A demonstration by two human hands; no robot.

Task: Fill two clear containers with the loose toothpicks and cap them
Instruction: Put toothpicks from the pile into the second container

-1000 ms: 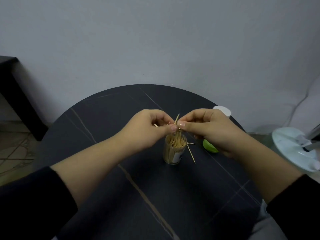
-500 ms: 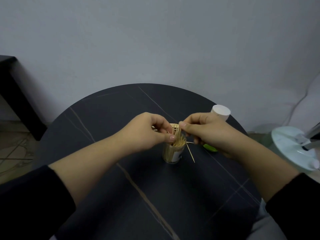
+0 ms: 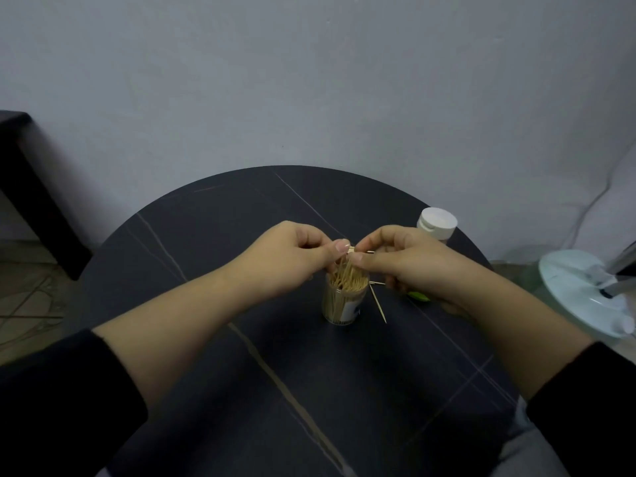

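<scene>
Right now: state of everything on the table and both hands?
clear container: upright, uncapped.
toothpick bundle: pinched by both hands over container.
loose toothpicks: lying beside container.
white-capped container: upright, capped.
green item: on table, partly hidden.
left hand: pinching bundle.
right hand: pinching bundle.

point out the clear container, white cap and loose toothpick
clear plastic toothpick container (image 3: pixel 335 304), head view, side wall
white round plastic cap (image 3: pixel 438 219), head view, top face
loose wooden toothpick (image 3: pixel 377 303), head view, mid shaft

Plain grey wall (image 3: pixel 309 80), dim light
A round dark tabletop (image 3: pixel 241 208) is standing before it; black furniture (image 3: pixel 20 173) is sitting left on patterned floor (image 3: pixel 27 304).
</scene>
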